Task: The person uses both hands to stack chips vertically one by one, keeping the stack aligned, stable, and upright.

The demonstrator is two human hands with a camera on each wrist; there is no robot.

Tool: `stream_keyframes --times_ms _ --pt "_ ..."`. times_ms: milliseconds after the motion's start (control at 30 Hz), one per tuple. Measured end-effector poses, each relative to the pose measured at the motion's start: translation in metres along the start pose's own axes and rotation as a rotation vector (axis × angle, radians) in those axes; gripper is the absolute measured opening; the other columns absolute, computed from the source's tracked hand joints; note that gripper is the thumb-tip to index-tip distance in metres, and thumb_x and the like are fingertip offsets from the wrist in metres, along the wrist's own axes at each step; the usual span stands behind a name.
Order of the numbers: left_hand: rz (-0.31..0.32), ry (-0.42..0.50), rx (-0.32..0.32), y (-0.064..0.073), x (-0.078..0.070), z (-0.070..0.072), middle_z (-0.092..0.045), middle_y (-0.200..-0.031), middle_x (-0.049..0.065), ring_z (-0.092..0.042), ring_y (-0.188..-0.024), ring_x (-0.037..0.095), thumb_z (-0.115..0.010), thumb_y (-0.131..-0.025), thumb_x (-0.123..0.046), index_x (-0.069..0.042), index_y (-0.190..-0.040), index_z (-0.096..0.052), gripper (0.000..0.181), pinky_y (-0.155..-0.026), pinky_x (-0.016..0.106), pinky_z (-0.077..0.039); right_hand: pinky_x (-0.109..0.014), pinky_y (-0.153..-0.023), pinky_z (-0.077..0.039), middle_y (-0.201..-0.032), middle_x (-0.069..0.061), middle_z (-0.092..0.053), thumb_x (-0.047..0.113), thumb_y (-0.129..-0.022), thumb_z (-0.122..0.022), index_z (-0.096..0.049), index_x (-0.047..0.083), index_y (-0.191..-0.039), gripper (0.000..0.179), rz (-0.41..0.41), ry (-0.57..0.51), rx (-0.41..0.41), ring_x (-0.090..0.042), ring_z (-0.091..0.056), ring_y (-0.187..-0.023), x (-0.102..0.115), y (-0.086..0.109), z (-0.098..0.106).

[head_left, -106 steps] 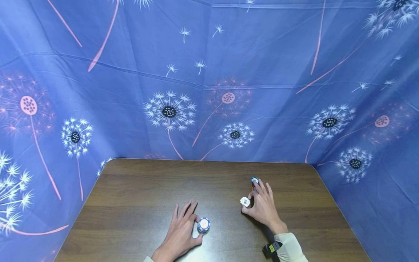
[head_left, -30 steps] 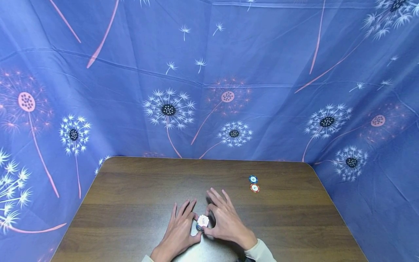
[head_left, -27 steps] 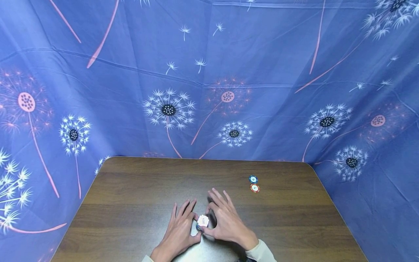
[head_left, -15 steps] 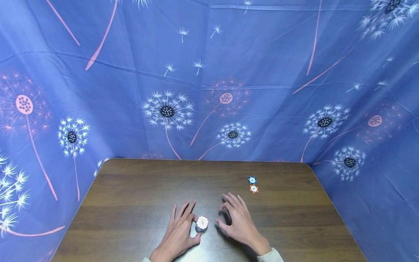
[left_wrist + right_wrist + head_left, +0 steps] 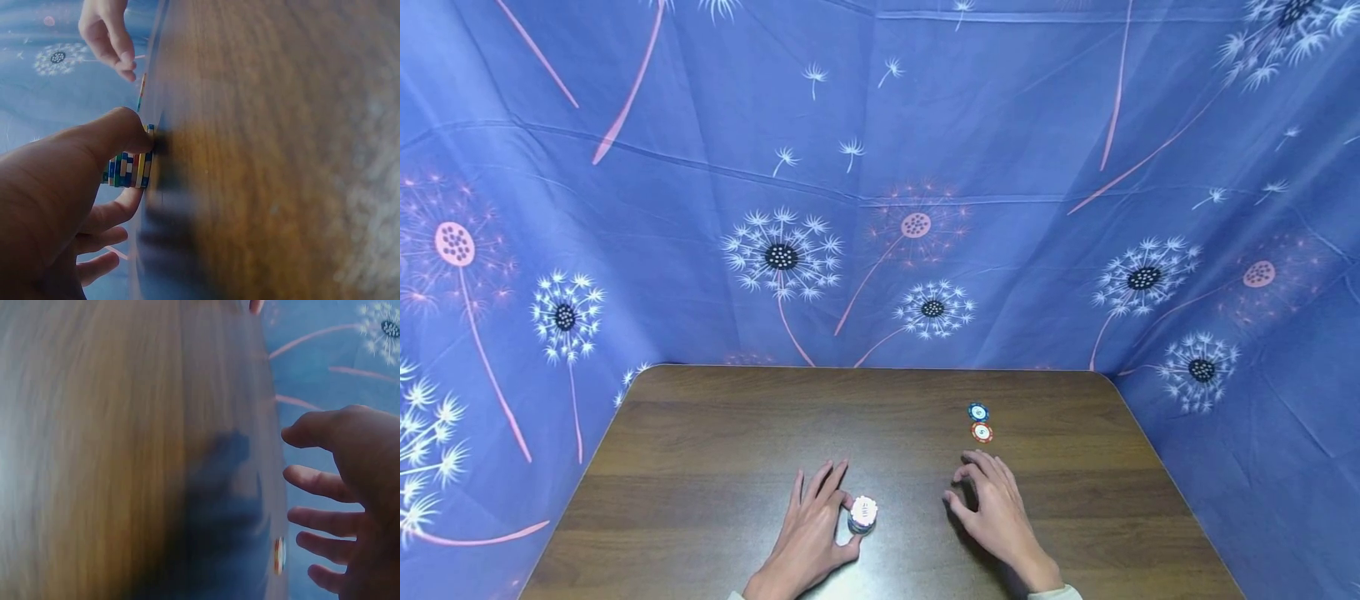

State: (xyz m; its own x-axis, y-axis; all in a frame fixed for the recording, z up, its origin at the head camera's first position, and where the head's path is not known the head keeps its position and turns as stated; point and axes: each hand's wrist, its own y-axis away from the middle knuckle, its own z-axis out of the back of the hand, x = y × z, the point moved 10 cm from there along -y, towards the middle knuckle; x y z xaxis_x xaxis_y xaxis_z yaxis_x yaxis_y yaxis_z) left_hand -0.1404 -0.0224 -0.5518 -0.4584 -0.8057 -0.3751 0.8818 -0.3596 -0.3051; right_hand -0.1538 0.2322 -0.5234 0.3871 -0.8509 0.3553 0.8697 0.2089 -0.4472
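A short stack of poker chips (image 5: pixel 863 512) with a white one on top stands near the front of the table. My left hand (image 5: pixel 805 537) holds it from the left between thumb and index finger; in the left wrist view the coloured chip edges (image 5: pixel 129 170) show between them. My right hand (image 5: pixel 1000 512) hovers to the right of the stack, holding nothing, its fingers (image 5: pixel 322 482) apart and loosely bent. Just beyond its fingertips lie a blue chip (image 5: pixel 978 412) and a red chip (image 5: pixel 982 432), flat and close together.
The brown wooden table (image 5: pixel 737 425) has rounded far corners. A blue cloth with dandelion prints (image 5: pixel 865 275) hangs behind it and along both sides.
My right hand has brought a white chip from the right onto the stack, let go of it, and moved back right towards the two loose chips. My left hand has stayed at the stack.
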Motion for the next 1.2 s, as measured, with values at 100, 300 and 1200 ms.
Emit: stream_keyframes --times_ms 100,300,1200 --pt "0.001 0.0 0.001 0.0 0.0 0.0 -0.055 -0.158 0.016 -0.048 -0.148 0.039 -0.09 -0.07 -0.036 -0.018 -0.092 -0.069 0.035 -0.119 0.075 -0.029 -0.07 -0.11 -0.04 -0.129 -0.024 -0.068 0.011 -0.074 -0.094 -0.069 0.011 -0.094 0.032 0.006 0.027 -0.027 -0.047 -0.063 -0.124 -0.011 0.001 0.005" --pt "0.011 0.016 0.013 0.0 0.001 -0.002 -0.055 -0.159 0.016 -0.047 -0.149 0.04 -0.089 -0.071 -0.036 -0.018 -0.093 -0.07 0.035 -0.12 0.075 -0.028 -0.071 -0.107 -0.041 -0.124 -0.022 -0.069 0.009 -0.072 -0.095 -0.069 0.011 -0.093 0.033 -0.001 0.066 -0.063 -0.046 -0.064 -0.12 -0.03 -0.002 0.011" --pt "0.003 0.025 -0.004 -0.001 0.002 0.0 -0.056 -0.158 0.016 -0.049 -0.147 0.04 -0.09 -0.069 -0.035 -0.019 -0.091 -0.069 0.035 -0.117 0.076 -0.031 -0.072 -0.111 -0.035 -0.132 -0.035 -0.062 0.028 -0.08 -0.09 -0.07 0.0 -0.1 0.039 -0.24 0.152 0.049 -0.054 -0.054 -0.13 -0.099 -0.058 0.007"
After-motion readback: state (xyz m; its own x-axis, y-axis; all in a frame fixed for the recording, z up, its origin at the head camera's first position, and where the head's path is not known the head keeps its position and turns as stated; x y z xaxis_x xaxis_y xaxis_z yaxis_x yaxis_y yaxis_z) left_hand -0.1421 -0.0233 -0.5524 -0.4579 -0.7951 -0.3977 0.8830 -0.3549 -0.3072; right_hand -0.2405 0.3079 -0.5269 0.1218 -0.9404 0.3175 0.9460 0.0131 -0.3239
